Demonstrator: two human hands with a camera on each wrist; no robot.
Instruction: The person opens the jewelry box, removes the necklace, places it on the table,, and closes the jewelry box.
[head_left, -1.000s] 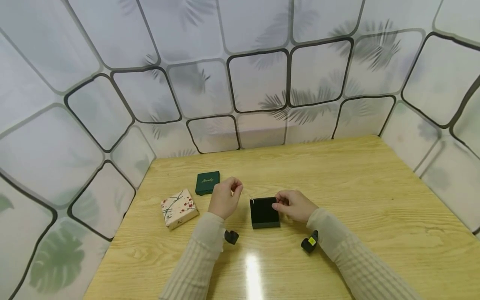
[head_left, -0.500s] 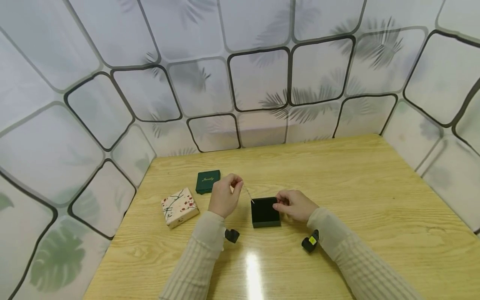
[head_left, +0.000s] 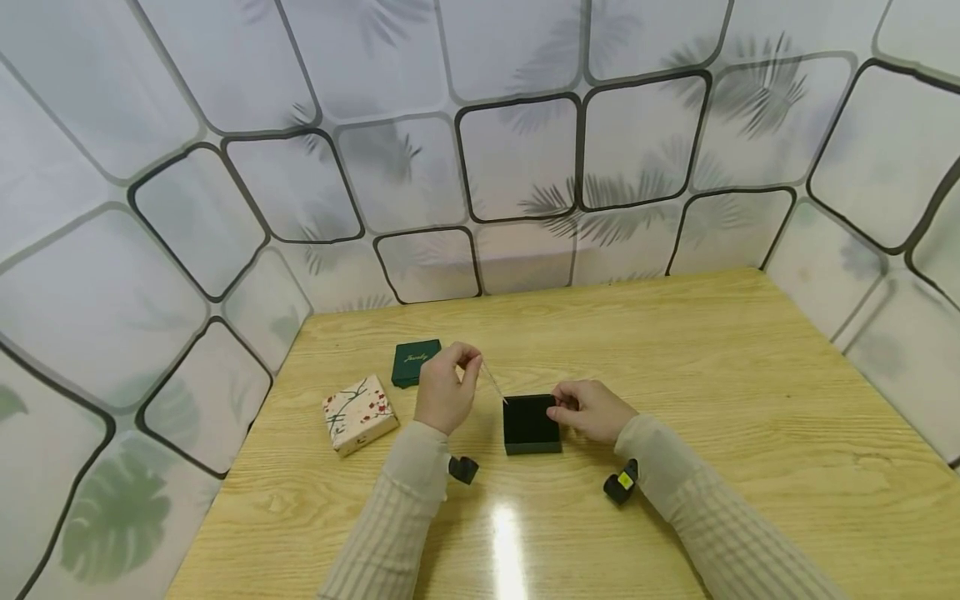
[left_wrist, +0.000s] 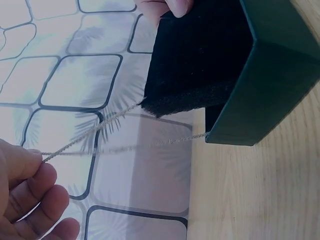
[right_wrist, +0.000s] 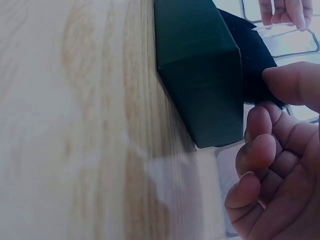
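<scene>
In the head view my left hand [head_left: 447, 390] is raised at the back left of a small green box [head_left: 534, 448]. Between its thumb and forefinger it pinches a thin silver chain [left_wrist: 87, 135], stretched slantwise toward the box. Two strands of it show in the left wrist view: one meets a corner of the black foam pad [left_wrist: 200, 55], the other the box's edge. My right hand [head_left: 592, 411] pinches the pad's far edge between thumb and fingers, and the pad tilts up out of the box. The box stays on the table.
A dark green lid [head_left: 416, 362] with gold lettering lies at the back left of the wooden table [head_left: 712, 375]. Nearer sits a cream box [head_left: 360, 414] with red blossoms and branches. Patterned curtains [head_left: 517, 158] enclose the table's back and sides.
My left hand has shifted slightly up and left, and the chain now runs in a longer, straighter line to the box. The right hand and the box have hardly moved.
</scene>
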